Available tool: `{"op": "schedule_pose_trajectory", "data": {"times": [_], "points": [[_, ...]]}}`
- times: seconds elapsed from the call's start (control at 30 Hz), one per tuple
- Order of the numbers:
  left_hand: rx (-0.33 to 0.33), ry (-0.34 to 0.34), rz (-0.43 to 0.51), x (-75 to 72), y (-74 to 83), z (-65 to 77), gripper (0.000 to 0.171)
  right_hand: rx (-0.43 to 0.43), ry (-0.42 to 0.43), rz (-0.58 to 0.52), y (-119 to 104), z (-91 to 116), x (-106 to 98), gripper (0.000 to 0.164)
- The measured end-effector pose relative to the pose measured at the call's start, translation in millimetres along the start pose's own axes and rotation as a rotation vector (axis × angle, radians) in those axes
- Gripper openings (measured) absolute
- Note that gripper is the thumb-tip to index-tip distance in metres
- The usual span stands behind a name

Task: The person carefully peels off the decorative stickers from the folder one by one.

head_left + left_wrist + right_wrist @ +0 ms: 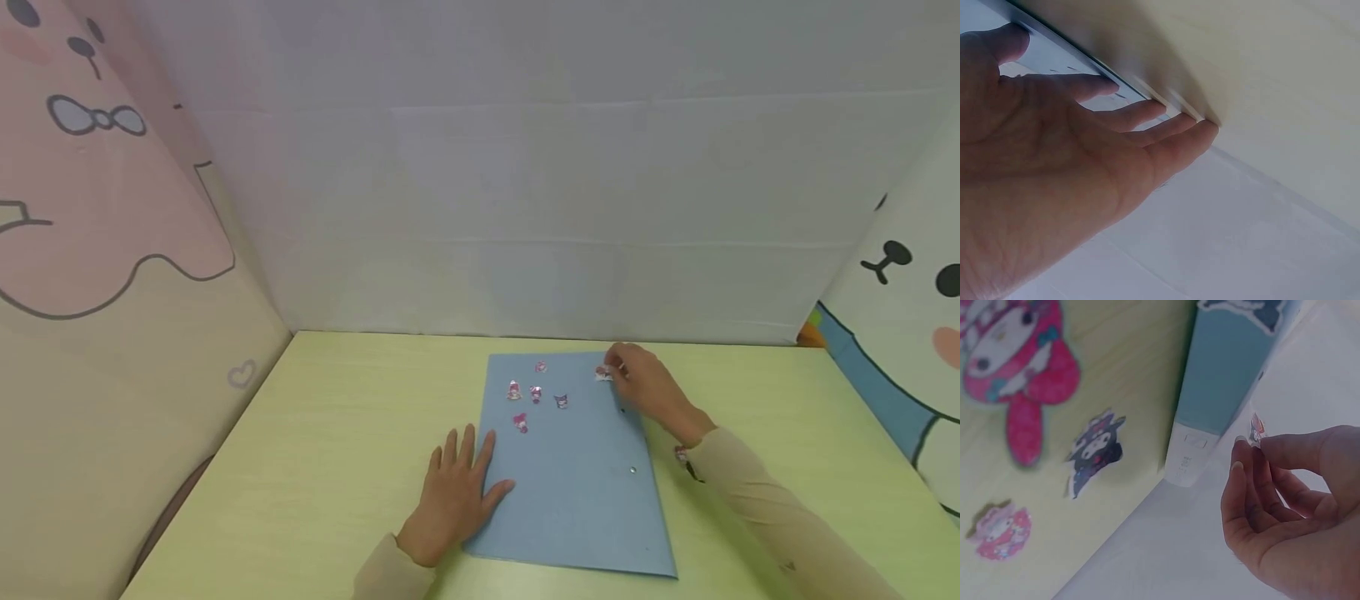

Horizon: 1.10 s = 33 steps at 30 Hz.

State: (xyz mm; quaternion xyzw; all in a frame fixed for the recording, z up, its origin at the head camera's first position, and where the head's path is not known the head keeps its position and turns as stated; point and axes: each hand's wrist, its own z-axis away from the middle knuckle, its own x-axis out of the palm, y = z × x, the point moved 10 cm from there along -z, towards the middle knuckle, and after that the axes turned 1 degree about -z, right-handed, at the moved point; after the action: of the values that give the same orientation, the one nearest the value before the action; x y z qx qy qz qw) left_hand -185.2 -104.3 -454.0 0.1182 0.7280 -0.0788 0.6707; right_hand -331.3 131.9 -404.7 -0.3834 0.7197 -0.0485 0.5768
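In the head view, the right hand (pixel 648 385) pinches a small white-and-reddish sticker (pixel 602 374) at the top-right corner of the flat blue rectangular file case (pixel 577 492); five small cartoon cut-out stickers (pixel 536 395) dot its upper left. The left wrist view shows the left hand (pixel 1085 150), fingers apart, along the case's edge. In the right wrist view, thumb and fingertips clamp the sticker near the case's end.

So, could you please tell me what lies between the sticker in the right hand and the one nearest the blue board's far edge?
In the head view, only bare blue board lies between the pinched sticker and the far-edge sticker.
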Motion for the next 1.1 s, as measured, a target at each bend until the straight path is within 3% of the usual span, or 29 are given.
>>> {"op": "schedule_pose_trajectory", "data": {"times": [1.1], "points": [[0.003, -0.013, 0.009, 1.2, -0.1, 0.4, 0.068, 0.107, 0.006, -0.007, 38.0, 31.7, -35.2, 0.007]]}}
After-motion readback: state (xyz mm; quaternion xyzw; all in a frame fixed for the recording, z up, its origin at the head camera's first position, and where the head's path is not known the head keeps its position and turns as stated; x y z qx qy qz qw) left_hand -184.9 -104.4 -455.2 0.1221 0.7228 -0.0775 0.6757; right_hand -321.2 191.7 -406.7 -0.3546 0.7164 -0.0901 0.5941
